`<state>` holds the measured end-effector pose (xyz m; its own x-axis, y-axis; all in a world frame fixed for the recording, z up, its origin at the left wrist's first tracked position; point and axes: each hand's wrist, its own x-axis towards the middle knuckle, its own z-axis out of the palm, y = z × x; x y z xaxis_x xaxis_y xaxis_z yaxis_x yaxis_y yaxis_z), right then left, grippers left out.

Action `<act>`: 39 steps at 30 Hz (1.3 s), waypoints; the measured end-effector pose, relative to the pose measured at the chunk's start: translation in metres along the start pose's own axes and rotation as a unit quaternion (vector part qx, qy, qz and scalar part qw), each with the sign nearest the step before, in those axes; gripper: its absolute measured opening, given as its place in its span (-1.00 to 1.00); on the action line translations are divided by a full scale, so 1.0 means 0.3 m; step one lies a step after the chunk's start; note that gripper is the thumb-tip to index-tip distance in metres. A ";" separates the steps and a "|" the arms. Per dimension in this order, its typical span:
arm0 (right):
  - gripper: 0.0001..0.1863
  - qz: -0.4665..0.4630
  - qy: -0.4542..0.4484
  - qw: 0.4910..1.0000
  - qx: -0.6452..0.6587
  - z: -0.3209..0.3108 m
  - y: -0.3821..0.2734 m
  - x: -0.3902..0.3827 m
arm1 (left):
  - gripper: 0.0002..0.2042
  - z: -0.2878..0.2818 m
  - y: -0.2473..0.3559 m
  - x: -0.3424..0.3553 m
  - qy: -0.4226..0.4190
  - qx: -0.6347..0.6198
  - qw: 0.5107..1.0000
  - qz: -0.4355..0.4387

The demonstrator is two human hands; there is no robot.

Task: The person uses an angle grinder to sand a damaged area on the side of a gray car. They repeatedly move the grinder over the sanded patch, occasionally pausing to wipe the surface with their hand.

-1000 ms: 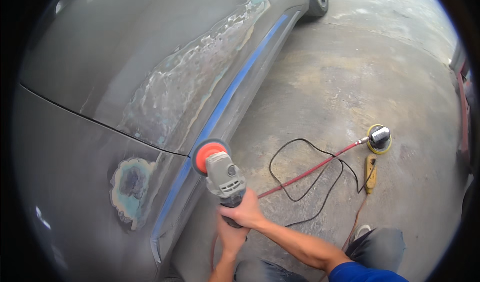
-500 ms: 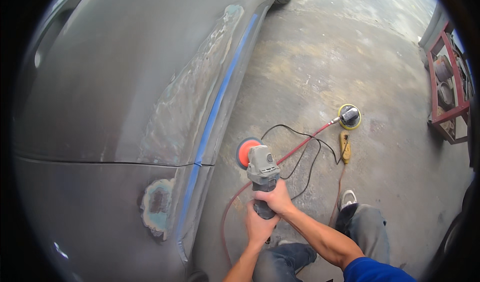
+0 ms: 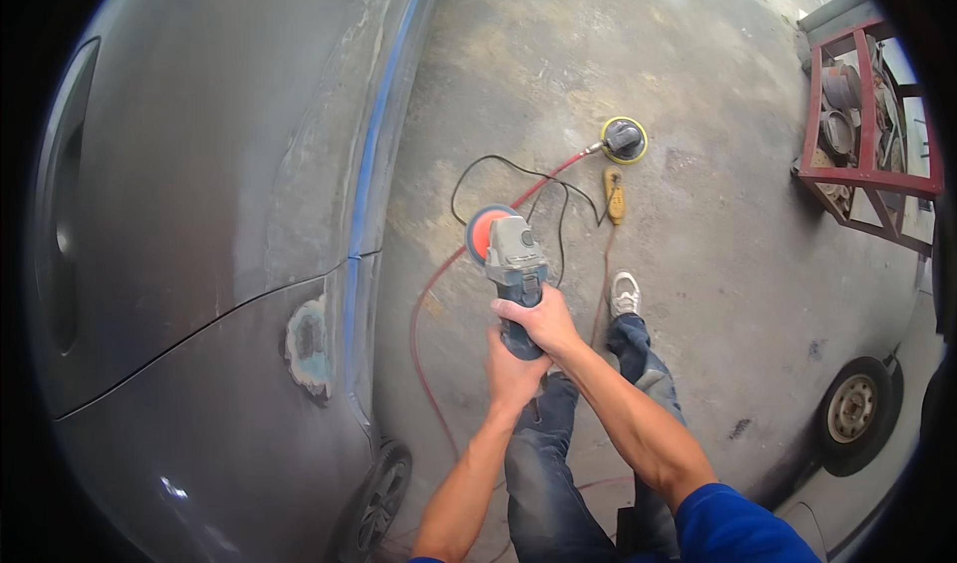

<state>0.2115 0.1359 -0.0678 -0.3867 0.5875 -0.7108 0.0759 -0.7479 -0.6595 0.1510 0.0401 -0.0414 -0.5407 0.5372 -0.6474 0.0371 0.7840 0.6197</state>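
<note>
Disc sander point(image 3: 518, 252), held by both hands above the concrete floor point(image 3: 728, 294), to the right of a grey car point(image 3: 189, 194) and apart from it. From left to right: the car's side bears a door handle point(image 3: 65, 214), a pale patch point(image 3: 308, 346) with a ragged edge, and blue tape point(image 3: 370, 154) running along its lower side; a car wheel point(image 3: 383, 498) shows below. Next comes the tool's orange pad point(image 3: 483, 233); whether it is turning cannot be told. The left hand point(image 3: 513, 372) has a narrow grip round the rear end of the tool's handle; the right hand point(image 3: 545, 322) wraps its grip round the handle just ahead. Behind the tool, as seen here, a red hose point(image 3: 550, 176) and a dark cord point(image 3: 564, 226) lie looped on the floor. Farther right lie a yellow block point(image 3: 615, 196) and a round yellow-rimmed sander point(image 3: 625, 141) joined to the hose, with a shoe point(image 3: 625, 294) nearer the viewer. Farthest right are a red rack point(image 3: 865, 177) and a second wheel point(image 3: 850, 410). Likely hazards: a spinning pad, if lowered here, could snag the hose or cord; swung leftward, its rim could tear the tape; a careless step could catch a foot in the loops and jerk the tool off balance.
</note>
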 end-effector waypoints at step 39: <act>-0.82 0.275 0.090 0.951 0.107 -0.434 0.005 -0.230 | -0.37 0.292 0.275 -0.285 -0.114 0.215 0.959 -0.145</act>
<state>0.3579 0.1343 -0.0516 -0.1784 0.1170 -0.9770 0.0251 -0.9920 -0.1234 0.2740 0.0860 0.0261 -0.3853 0.2921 -0.8753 0.2813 0.9406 0.1900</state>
